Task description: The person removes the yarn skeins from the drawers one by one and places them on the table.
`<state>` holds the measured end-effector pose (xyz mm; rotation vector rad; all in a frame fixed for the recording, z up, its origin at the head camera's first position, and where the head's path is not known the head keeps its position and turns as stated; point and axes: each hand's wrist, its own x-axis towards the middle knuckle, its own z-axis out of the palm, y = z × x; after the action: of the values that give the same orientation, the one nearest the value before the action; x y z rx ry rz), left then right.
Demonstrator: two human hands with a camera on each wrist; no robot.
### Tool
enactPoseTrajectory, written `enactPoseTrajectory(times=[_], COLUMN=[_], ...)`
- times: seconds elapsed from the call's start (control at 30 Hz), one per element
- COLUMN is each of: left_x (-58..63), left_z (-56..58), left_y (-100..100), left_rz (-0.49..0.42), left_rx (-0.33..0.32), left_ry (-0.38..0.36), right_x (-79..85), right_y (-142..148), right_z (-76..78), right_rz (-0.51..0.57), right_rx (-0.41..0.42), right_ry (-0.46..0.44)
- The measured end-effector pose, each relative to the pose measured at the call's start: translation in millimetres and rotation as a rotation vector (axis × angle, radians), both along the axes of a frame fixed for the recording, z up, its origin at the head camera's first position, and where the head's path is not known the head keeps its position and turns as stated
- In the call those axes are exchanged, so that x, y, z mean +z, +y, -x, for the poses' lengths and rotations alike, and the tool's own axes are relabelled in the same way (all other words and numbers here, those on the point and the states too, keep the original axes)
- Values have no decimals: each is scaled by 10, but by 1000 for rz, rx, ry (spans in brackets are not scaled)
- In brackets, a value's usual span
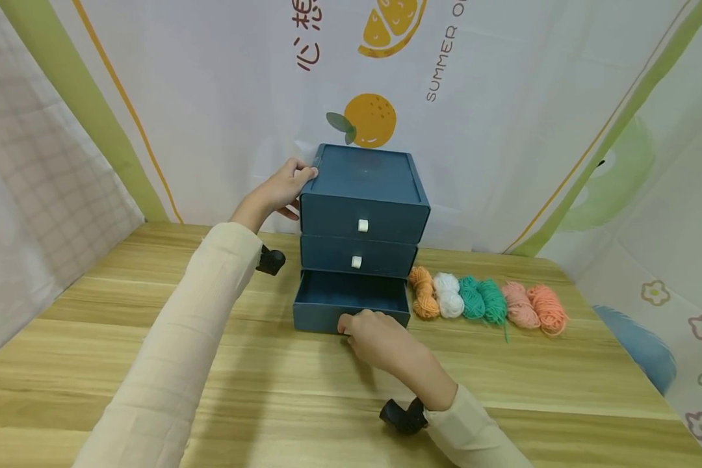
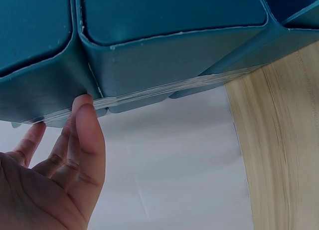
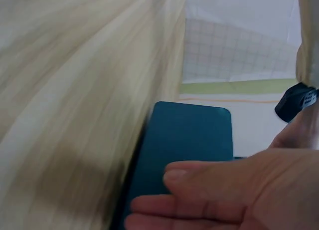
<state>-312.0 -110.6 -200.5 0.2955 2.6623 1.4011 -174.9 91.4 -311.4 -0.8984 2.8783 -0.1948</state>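
A dark blue drawer cabinet (image 1: 365,172) stands on the table, with small white knobs on its upper two drawers. My left hand (image 1: 283,185) is at its upper left, with fingertips touching the top edge and side. In the left wrist view, those fingers (image 2: 89,130) reach up, nearly straight, to the cabinet's side, beside a strip of clear tape. The bottom drawer (image 1: 318,317) is pulled out, its dark inside showing. At the middle of its front, my right hand (image 1: 380,338) holds on with thumb and bent fingers, hiding that spot and any knob there.
Several yarn skeins lie in a row right of the cabinet: orange (image 1: 424,296), white (image 1: 449,296), green (image 1: 484,300), and pink and coral (image 1: 546,309). The wooden table (image 1: 292,390) extends toward me. A printed cloth (image 1: 240,84) hangs close behind the cabinet.
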Motion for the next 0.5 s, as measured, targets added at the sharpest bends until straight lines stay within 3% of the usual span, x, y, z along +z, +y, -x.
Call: enactPoseTrajectory(times=[0.27,0.5], left_x=[-5,3], left_z=[5,2], left_y=[-2,-3], left_rz=[-6,-9], left_rx=[1,-5], left_ry=[-1,4], right_x=[-87,-177], right_y=[51,82], right_z=[115,233], right_rz=[73,110], right_rx=[56,47], right_ry=[54,66])
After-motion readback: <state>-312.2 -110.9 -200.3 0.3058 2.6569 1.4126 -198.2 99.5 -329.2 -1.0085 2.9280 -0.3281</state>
